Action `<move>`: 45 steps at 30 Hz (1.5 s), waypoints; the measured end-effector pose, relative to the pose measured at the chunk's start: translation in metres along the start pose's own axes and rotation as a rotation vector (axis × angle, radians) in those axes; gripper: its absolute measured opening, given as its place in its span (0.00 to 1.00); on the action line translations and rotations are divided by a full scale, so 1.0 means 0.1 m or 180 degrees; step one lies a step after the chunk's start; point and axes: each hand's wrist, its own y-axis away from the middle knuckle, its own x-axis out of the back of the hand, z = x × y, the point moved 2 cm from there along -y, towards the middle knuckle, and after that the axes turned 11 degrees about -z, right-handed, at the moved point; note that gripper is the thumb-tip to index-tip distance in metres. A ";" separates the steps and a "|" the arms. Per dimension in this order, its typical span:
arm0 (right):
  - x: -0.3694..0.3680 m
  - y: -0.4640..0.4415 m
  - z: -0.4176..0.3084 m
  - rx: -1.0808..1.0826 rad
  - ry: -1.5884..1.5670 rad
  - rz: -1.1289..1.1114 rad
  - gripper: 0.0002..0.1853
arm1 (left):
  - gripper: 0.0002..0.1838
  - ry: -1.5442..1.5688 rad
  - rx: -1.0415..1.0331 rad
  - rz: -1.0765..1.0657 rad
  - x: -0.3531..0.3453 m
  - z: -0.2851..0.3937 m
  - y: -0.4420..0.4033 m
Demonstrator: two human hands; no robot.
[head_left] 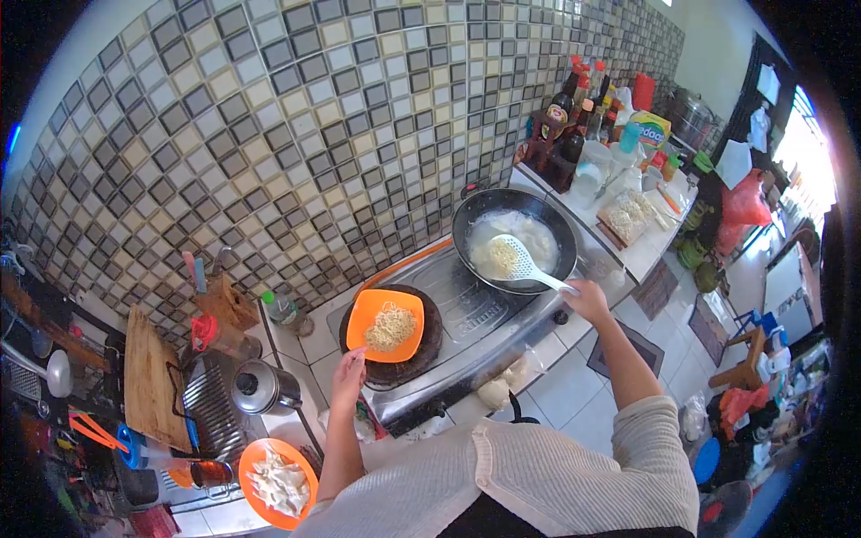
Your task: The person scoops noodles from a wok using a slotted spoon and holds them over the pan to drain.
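Observation:
My right hand [587, 300] is closed round the handle of a white slotted spoon [531, 272]. Its bowl, with noodles on it, is over the cloudy liquid in a black wok [570, 235] on the stove. My left hand [348, 381] pinches the near edge of a square orange plate [361, 314]. A heap of noodles [391, 328] lies on that plate, which rests on a round dark board [433, 332] over the left burner.
Left of my body sits an orange plate [247, 481] of pale pieces. A lidded metal pot [256, 387], knife block [224, 303] and cutting board [152, 386] stand at the left. Bottles [563, 106] and a bag of pale food [628, 218] are right of the wok.

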 end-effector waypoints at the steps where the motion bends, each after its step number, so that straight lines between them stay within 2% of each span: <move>1: -0.03 -0.04 0.01 0.0009 -0.0002 -0.0001 0.16 | 0.14 0.0017 0.0053 0.0037 -0.01 0.01 0.01; 10: -0.18 -0.19 0.12 0.0173 -0.0907 -0.0116 0.15 | 0.14 -0.0042 0.0031 0.0084 0.08 -0.05 0.00; 12: -0.19 -0.16 0.09 -0.0045 -0.1615 -0.0194 0.12 | 0.14 0.0012 0.0086 0.0095 0.08 -0.05 -0.01; 15: -0.13 -0.09 -0.01 -0.0306 -0.2166 -0.0290 0.14 | 0.14 0.0014 0.0040 0.0098 0.10 -0.09 -0.02; 21: 0.17 -0.08 -0.07 -0.0032 -0.2373 0.0021 0.13 | 0.13 0.0004 0.0045 0.0130 0.05 0.01 0.02; 24: 0.46 0.00 -0.24 -0.0121 -0.2637 0.0129 0.12 | 0.14 0.0120 0.0022 -0.0109 0.01 0.03 0.06; 25: 0.48 -0.08 -0.21 0.0119 -0.2668 0.0366 0.11 | 0.14 0.0252 0.0173 -0.0341 -0.01 0.00 0.08; 28: 0.63 0.01 -0.33 0.0142 -0.2826 0.0517 0.10 | 0.17 0.0410 0.0587 -0.0880 -0.14 -0.09 0.13; 29: 0.60 -0.01 -0.28 0.0209 -0.2720 0.0499 0.09 | 0.18 0.0431 0.0838 -0.1185 -0.21 -0.13 0.16; 30: 0.57 0.01 -0.27 0.0207 -0.2712 0.0496 0.09 | 0.18 0.0440 0.0840 -0.1185 -0.24 -0.16 0.18; 32: 0.45 0.13 -0.23 -0.0136 -0.2668 0.0505 0.10 | 0.20 0.0276 0.1015 -0.1423 -0.32 -0.24 0.23; 33: 0.36 0.17 -0.17 -0.0128 -0.2659 0.0494 0.10 | 0.21 0.0337 0.1003 -0.1389 -0.37 -0.26 0.26; 38: -0.03 0.24 0.34 -0.0469 -0.0828 0.0558 0.16 | 0.20 0.0464 0.1065 -0.1448 -0.34 -0.33 0.28; 45: 0.07 0.34 0.08 -0.0741 0.0003 0.0532 0.17 | 0.18 0.0514 0.0888 -0.1224 -0.22 -0.24 0.23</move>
